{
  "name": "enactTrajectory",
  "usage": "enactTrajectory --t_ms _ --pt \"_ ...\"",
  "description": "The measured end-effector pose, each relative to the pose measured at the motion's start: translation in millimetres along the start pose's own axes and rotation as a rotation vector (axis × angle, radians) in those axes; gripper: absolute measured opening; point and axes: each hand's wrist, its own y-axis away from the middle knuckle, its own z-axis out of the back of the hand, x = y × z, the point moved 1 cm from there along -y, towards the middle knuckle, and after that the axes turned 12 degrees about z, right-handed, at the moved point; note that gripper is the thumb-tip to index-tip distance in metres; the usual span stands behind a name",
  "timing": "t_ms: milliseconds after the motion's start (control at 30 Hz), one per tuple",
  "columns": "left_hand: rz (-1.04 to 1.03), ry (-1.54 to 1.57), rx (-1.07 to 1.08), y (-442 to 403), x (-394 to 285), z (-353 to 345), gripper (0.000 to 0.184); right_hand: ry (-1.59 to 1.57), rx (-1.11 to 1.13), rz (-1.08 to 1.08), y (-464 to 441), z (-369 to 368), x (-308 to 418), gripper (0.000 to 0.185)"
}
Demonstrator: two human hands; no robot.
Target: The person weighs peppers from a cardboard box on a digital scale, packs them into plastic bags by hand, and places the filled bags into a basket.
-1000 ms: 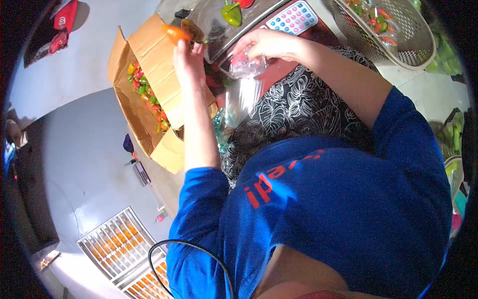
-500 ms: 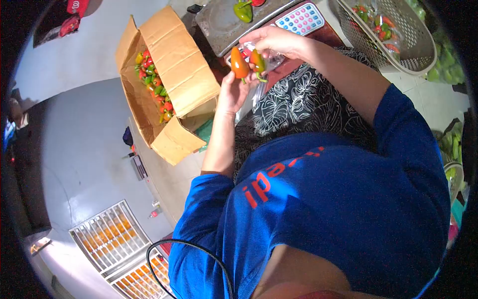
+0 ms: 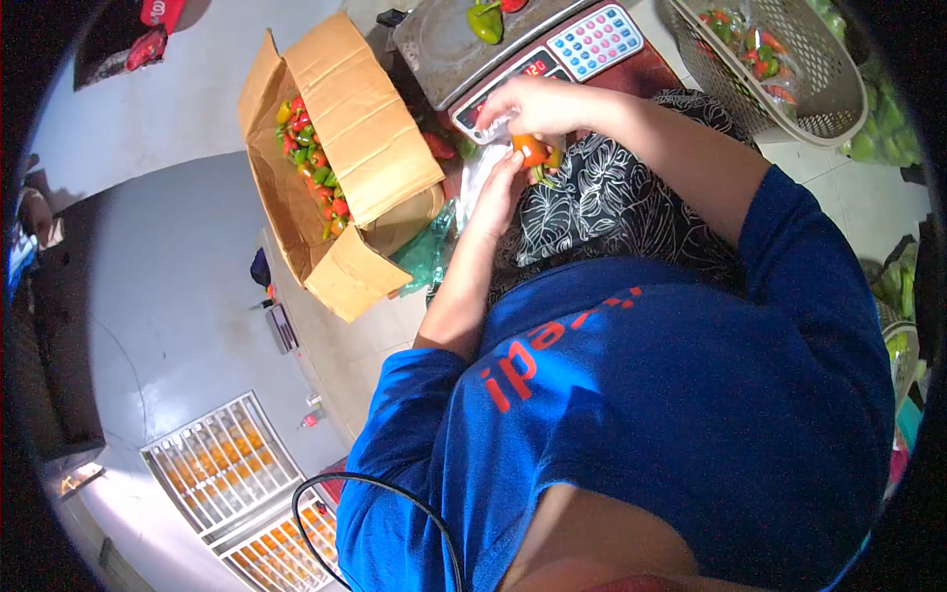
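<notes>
My left hand (image 3: 505, 187) is closed around peppers, with an orange pepper (image 3: 531, 150) and green stems showing at its fingertips. Just above it, my right hand (image 3: 547, 106) is curled with its fingers on a clear plastic bag (image 3: 477, 183), which hangs down beside my left wrist. Part of the bag is hidden by the hands. Both hands are over my lap, close to the front of a weighing scale with a keypad (image 3: 596, 41) and a lit red display (image 3: 535, 68). On the scale's metal pan (image 3: 434, 49) lie a green pepper (image 3: 484, 22) and a red one.
An open cardboard box (image 3: 360, 128) to the left holds many red, green and yellow peppers (image 3: 318, 178). A green plastic bag (image 3: 426, 252) is beside it. At the upper right stands a perforated basket (image 3: 827, 99) with bagged peppers (image 3: 764, 59). Green produce (image 3: 881, 128) lies beyond it.
My left hand has moved right and slightly down in view with the peppers, under my right hand. My right hand has lowered slightly, and the scale's display now shows.
</notes>
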Motion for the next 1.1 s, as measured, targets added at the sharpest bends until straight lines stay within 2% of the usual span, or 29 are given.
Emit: enactTrajectory --t_ms 67,133,200,267,300,400,533,633,767,800,833,867,900,933,967,1000,1067,1100 --pt "0.048 -0.015 0.003 -10.6 11.8 15.0 0.057 0.282 0.106 0.238 4.7 -6.5 7.0 0.037" --pt "0.082 -0.043 0.037 -16.4 13.9 24.4 0.058 0.401 0.17 0.264 6.1 -14.1 16.8 0.035" --pt "0.078 0.046 -0.04 -14.2 15.7 25.5 0.052 0.21 0.243 0.05 11.4 -17.5 32.6 0.035" --pt "0.079 0.125 -0.174 -12.0 12.6 20.7 0.048 0.312 0.213 0.268 11.3 -23.4 32.9 0.037" --pt "0.019 0.112 -0.159 -12.1 4.1 20.4 0.045 0.362 0.197 0.379 10.8 -26.5 32.8 0.037" --pt "-0.009 0.342 -0.151 -11.7 -13.9 9.7 0.047 0.422 0.106 0.395 9.5 -34.9 31.2 0.04" --pt "-0.067 0.58 -0.025 -13.8 -21.3 16.4 0.053 0.386 0.093 0.419 12.8 -32.5 42.8 0.043" --pt "-0.033 0.471 -0.116 -9.2 -18.5 18.8 0.053 0.38 0.135 0.359 15.2 -33.9 45.3 0.044" --pt "0.081 0.24 -0.277 -1.0 -19.0 23.9 0.046 0.265 0.101 0.484 12.2 -39.1 23.0 0.044" --pt "0.112 0.042 -0.328 -0.1 -17.9 27.4 0.045 0.237 0.092 0.493 9.1 -39.0 11.4 0.044" --pt "0.142 -0.155 -0.377 -0.1 -15.5 32.8 0.043 0.208 0.083 0.502 6.6 -35.5 29.8 0.044" --pt "0.172 -0.353 -0.423 -0.7 -12.6 39.4 0.042 0.002 0.192 0.021 14.4 -24.5 45.8 0.044" --pt "0.192 -0.641 -0.432 -4.1 -8.9 47.3 0.04 -0.076 0.166 0.027 12.7 -25.7 33.0 0.044" --pt "-0.008 -0.683 -0.321 -6.6 -2.2 48.0 0.039 -0.152 0.139 0.031 9.8 -23.9 24.0 0.044" --pt "0.061 -0.719 -0.297 -7.7 6.6 50.0 0.039 -0.171 0.159 -0.074 8.7 -20.2 17.2 0.042" --pt "0.129 -0.756 -0.272 -7.7 12.8 50.8 0.039 0.002 0.169 -0.073 4.8 -17.5 13.0 0.041" --pt "0.277 -0.771 -0.16 -16.2 30.1 62.7 0.046 0.057 0.171 -0.316 7.4 -7.7 7.3 0.041" --pt "0.35 -0.776 -0.103 -15.8 30.4 59.9 0.05 0.089 0.163 -0.333 7.9 -6.9 5.5 0.041"
